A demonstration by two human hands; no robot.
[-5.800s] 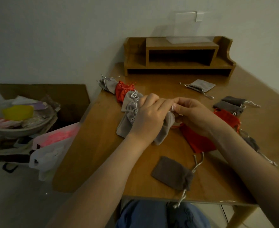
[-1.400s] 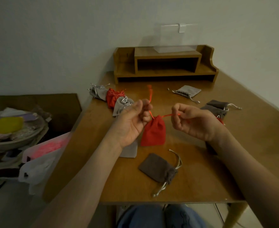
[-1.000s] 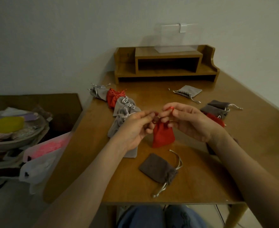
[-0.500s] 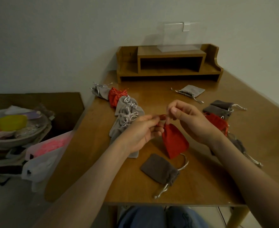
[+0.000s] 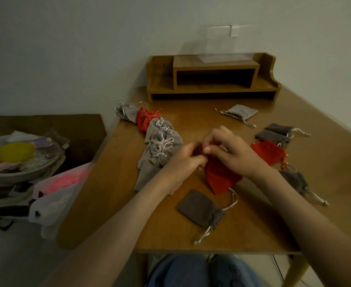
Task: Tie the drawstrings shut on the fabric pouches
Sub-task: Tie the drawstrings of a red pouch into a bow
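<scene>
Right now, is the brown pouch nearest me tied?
Not tied: the brown pouch has a gathered neck, but its silver cords trail loose.

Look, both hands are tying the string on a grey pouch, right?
Not grey, it is red. The head view shows the left hand and the right hand pinching at the neck of the red pouch over the table.

Bare wood at mid-back and front corners of table (image 5: pixel 257 230)
Hemmed left by grey pouches (image 5: pixel 160 150), right by scattered pouches (image 5: pixel 278 133), in front by brown pouch (image 5: pixel 199 206); walled behind by shelf (image 5: pixel 211 79); centre taken by left hand (image 5: pixel 182 160) and right hand (image 5: pixel 232 154) pinching red pouch (image 5: pixel 220 177).
</scene>
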